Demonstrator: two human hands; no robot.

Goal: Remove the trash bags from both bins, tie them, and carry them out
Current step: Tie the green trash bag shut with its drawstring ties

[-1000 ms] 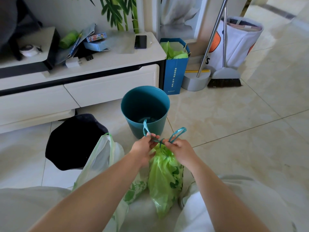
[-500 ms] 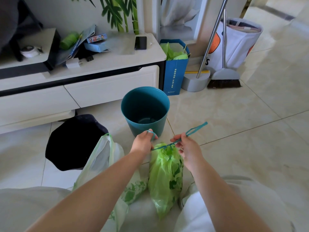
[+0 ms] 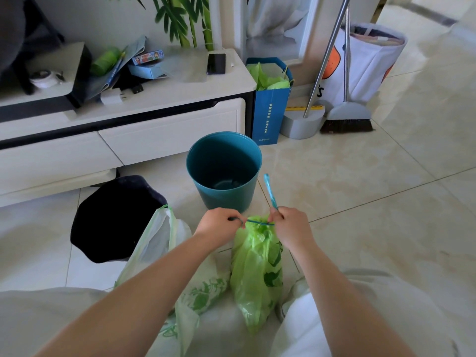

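A bright green trash bag (image 3: 256,274) stands on the floor between my knees, its neck gathered by a teal drawstring (image 3: 269,190). My left hand (image 3: 219,225) pinches one end of the string at the bag's neck. My right hand (image 3: 289,225) grips the other end, whose loop sticks up above my fist. The string is taut between both hands. A pale white-and-green bag (image 3: 164,256) lies open to the left, partly under my left forearm. The teal bin (image 3: 224,171) stands bagless just beyond my hands; the black bin (image 3: 116,220) is at left.
A white TV cabinet (image 3: 154,130) with clutter and a phone (image 3: 215,63) runs along the back left. A blue paper bag (image 3: 270,109), a dustpan with broom (image 3: 345,117) and a white fabric bag (image 3: 365,60) stand at the back right. Tiled floor (image 3: 386,202) spreads to the right.
My hands drew the drawstring ends apart and then came closer to the bag's neck. The loop in my right hand swung from pointing right to pointing up.
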